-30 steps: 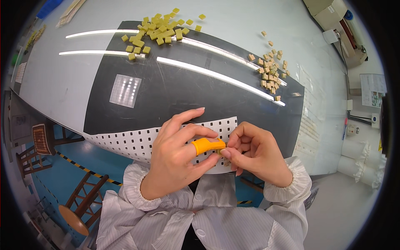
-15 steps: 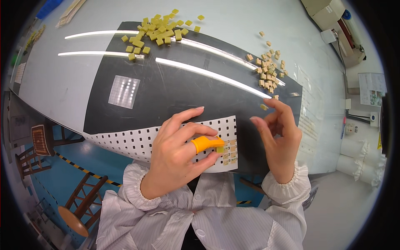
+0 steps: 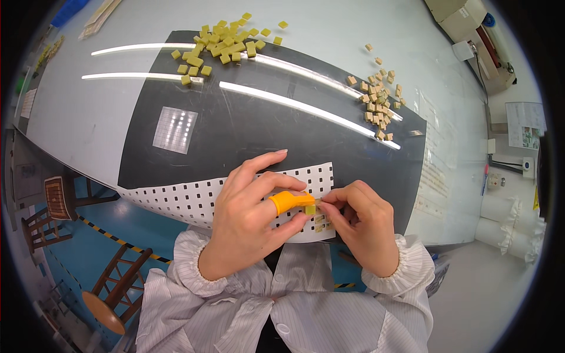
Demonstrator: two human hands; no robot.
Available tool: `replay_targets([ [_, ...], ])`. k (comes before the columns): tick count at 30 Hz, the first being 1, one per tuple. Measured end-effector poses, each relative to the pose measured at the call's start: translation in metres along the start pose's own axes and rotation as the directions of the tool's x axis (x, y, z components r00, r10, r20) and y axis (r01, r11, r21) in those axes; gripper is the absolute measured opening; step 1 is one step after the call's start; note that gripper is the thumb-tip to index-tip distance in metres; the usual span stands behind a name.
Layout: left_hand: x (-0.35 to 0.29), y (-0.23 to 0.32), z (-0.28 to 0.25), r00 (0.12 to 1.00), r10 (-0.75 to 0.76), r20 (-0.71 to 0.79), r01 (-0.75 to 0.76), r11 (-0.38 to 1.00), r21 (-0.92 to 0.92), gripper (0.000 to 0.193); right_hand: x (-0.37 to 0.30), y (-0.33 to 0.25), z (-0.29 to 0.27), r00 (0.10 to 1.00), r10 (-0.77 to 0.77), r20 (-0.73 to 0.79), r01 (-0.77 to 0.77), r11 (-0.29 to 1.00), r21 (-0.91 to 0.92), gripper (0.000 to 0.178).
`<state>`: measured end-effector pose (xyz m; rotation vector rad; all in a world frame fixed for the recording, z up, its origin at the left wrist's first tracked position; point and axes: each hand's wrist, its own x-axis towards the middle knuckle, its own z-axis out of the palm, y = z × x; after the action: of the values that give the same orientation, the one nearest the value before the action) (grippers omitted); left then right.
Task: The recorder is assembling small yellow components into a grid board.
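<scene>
My left hand [image 3: 250,215] lies over a white sheet with rows of dark square holes [image 3: 176,199]. An orange finger cot [image 3: 291,203] covers one of its fingers, and a small yellow-green block [image 3: 310,210] is pinched between that finger and the thumb. Just to the right, my right hand [image 3: 366,223] is closed, thumb and forefinger pressed together over the sheet's right end. Whatever is between those fingertips is hidden. Below them, small pale tan pieces [image 3: 321,227] sit in the sheet's right-hand columns, partly covered by the right hand.
A heap of yellow-green blocks [image 3: 226,44] lies at the far side of the black mat [image 3: 253,126]. Loose tan blocks [image 3: 376,106] are scattered at the mat's right. Left of the hands is a clear gridded square [image 3: 175,129]. A wooden stool [image 3: 112,300] stands on the floor at left.
My right hand has come from beside the tan blocks down and left to the sheet, its fingers closing together. A small block near its fingertips is no longer visible there. My left hand stays put.
</scene>
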<state>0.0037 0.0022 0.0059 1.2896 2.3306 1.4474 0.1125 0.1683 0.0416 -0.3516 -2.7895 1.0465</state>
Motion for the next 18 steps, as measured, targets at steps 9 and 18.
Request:
replay_targets([
  [9,0.001,0.0,-0.001,1.0,-0.002,0.005,0.002,1.0,-0.004,0.024,0.01,0.002,-0.012,0.977,0.127,0.17,-0.157,0.972,0.173,0.01],
  [18,0.0,0.0,-0.001,1.0,-0.003,0.001,0.003,1.0,-0.004,0.025,0.034,-0.003,-0.026,0.678,0.308,0.667,-0.714,0.492,0.498,0.016],
])
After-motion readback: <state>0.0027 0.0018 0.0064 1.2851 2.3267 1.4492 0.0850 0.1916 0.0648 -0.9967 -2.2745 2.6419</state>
